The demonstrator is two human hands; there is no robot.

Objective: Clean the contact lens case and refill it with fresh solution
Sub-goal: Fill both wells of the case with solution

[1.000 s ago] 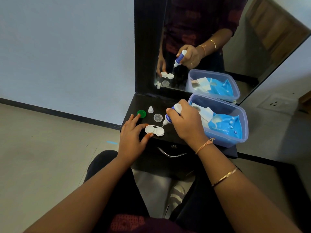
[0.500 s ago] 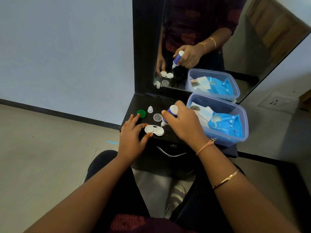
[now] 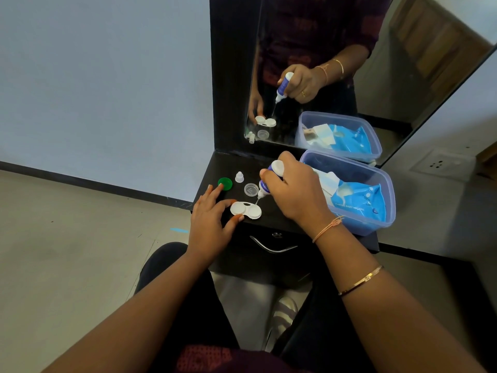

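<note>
Left hand (image 3: 212, 220): it is staying put on the near left of the dresser top (image 3: 228, 164), thumb and forefinger lightly pinching the left end of the case while the other fingers are spreading out straight, one tip reaching the green cap (image 3: 225, 183).
Contact lens case (image 3: 245, 210): it is lying flat and uncapped near the front edge, both white wells facing up, between the two hands.
Right hand (image 3: 295, 193): it is wrapping its curled fingers around the solution bottle (image 3: 269, 181), tipping it nozzle-down just beyond the case's right well.
Change: over the last second the nozzle has been edging left and steepening; a thin thread seems to be running from tip to case, though it is too fine to be sure.
Meaning: refilling looks to be starting, with the right well first; the left well and capping are still waiting.
Loose caps: the small white bottle cap (image 3: 239, 176) and the clear case cap (image 3: 251, 189) are sitting farther back.
Plastic tub (image 3: 387, 208): it is standing far right, holding a blue pack.
</note>
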